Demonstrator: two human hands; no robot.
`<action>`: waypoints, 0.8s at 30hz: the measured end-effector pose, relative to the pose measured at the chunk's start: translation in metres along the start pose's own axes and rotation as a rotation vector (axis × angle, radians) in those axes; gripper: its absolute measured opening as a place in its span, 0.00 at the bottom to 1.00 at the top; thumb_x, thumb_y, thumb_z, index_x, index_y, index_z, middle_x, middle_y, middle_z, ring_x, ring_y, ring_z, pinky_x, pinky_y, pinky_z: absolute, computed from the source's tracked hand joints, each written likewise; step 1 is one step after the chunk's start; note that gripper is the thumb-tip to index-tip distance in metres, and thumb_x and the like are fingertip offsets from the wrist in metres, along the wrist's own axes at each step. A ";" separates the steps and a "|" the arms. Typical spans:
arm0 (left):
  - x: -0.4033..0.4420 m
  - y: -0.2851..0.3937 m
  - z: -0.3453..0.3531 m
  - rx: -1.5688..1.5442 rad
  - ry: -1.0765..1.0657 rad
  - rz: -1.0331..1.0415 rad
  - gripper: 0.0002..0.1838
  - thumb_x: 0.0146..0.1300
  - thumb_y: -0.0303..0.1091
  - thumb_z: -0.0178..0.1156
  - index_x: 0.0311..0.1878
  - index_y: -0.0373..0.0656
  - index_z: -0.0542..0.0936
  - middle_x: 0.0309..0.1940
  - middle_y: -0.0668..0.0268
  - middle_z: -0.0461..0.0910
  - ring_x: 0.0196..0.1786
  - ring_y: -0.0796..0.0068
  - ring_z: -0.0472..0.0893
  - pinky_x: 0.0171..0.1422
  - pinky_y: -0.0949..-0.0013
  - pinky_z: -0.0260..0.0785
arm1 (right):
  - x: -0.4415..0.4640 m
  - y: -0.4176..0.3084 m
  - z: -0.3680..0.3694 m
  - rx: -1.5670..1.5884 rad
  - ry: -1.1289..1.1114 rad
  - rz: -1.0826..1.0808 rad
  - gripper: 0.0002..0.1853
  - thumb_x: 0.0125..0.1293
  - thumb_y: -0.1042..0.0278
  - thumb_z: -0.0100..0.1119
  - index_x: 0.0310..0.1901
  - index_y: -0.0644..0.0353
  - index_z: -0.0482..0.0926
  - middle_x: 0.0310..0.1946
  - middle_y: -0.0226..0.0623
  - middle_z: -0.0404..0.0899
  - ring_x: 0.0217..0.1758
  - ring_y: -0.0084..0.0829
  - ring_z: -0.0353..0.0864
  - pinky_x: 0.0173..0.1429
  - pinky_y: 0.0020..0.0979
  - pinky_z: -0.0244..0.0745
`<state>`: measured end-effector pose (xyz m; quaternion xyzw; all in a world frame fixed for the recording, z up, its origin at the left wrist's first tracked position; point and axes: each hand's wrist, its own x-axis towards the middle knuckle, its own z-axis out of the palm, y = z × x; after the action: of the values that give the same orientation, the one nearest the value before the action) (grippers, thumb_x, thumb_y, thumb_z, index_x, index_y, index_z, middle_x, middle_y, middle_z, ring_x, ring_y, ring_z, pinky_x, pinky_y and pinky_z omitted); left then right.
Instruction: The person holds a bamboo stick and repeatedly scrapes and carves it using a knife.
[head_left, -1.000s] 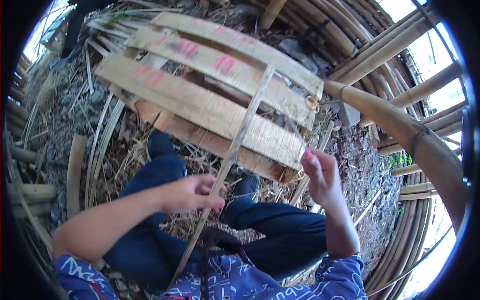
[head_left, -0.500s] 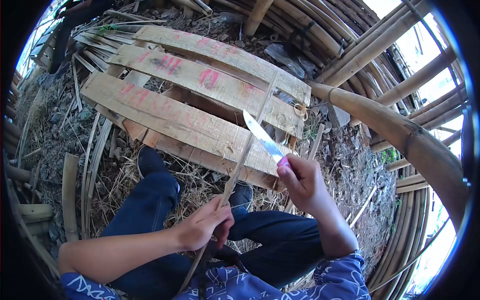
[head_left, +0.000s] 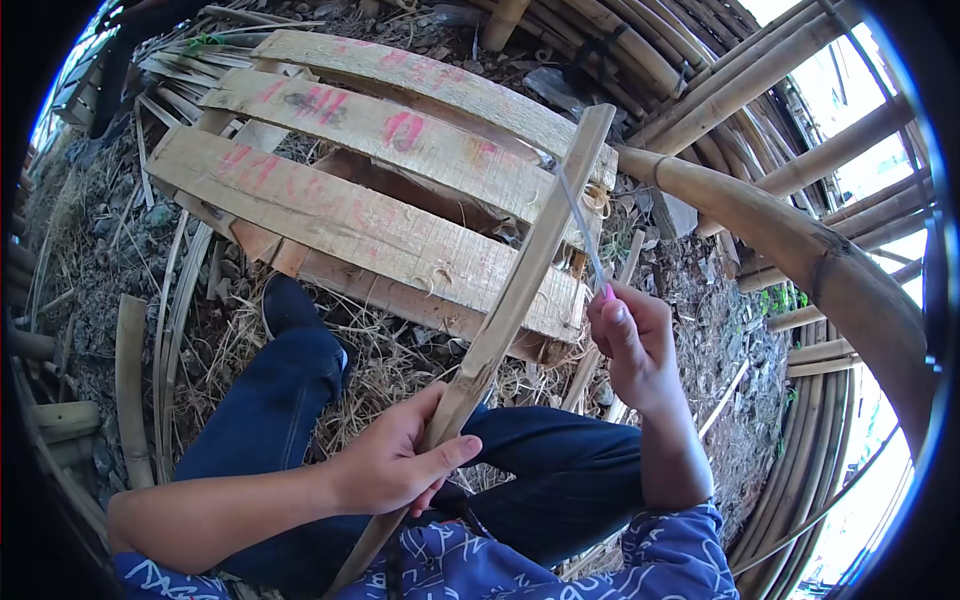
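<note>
A long bamboo strip (head_left: 530, 265) slants from my lap up over the right end of a wooden pallet (head_left: 390, 245). My left hand (head_left: 405, 450) is wrapped around its lower part, thumb lying across it. In my right hand (head_left: 632, 340) is a knife (head_left: 580, 220), gripped by a pink handle that mostly hides inside the fingers. Its thin blade points up and to the left, seen nearly edge-on, with the tip close to the strip's right edge; whether it touches I cannot tell. Pink marks and small curled shavings show on the pallet slats.
A thick bamboo pole (head_left: 790, 250) arches along the right side. Bamboo poles (head_left: 620, 60) lie stacked at the back. Split strips (head_left: 190, 75) pile up behind the pallet's left end. Dry straw (head_left: 390, 365) covers the ground near my shoe (head_left: 290, 303).
The strip has turned from its narrow edge to its broad face and reaches higher. My right hand has shifted slightly right and up, and the knife blade has turned more upright and edge-on.
</note>
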<state>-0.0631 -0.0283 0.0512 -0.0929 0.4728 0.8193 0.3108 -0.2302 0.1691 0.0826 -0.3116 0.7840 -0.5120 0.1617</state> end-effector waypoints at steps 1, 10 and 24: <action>0.000 -0.001 0.003 -0.006 0.044 0.025 0.13 0.70 0.36 0.55 0.50 0.42 0.64 0.18 0.71 0.69 0.16 0.83 0.71 0.20 0.77 0.67 | 0.000 -0.002 0.001 0.010 0.023 0.010 0.30 0.71 0.38 0.46 0.24 0.60 0.66 0.16 0.21 0.58 0.18 0.13 0.53 0.21 0.22 0.45; -0.006 0.007 0.021 -0.015 0.090 0.011 0.11 0.69 0.32 0.57 0.45 0.41 0.66 0.18 0.72 0.70 0.18 0.87 0.71 0.21 0.80 0.64 | -0.006 0.009 -0.011 -0.072 0.177 -0.223 0.30 0.67 0.41 0.54 0.23 0.64 0.70 0.15 0.27 0.63 0.16 0.18 0.59 0.21 0.25 0.53; -0.007 -0.007 0.020 0.211 0.188 0.143 0.16 0.68 0.26 0.55 0.55 0.39 0.63 0.33 0.71 0.69 0.32 0.88 0.69 0.35 0.79 0.63 | -0.013 -0.032 0.006 -0.519 -0.222 -0.103 0.19 0.60 0.54 0.67 0.24 0.61 0.73 0.13 0.38 0.69 0.15 0.42 0.74 0.21 0.37 0.65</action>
<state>-0.0503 -0.0119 0.0600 -0.1019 0.5887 0.7729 0.2140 -0.2063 0.1646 0.1080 -0.4363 0.8494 -0.2643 0.1351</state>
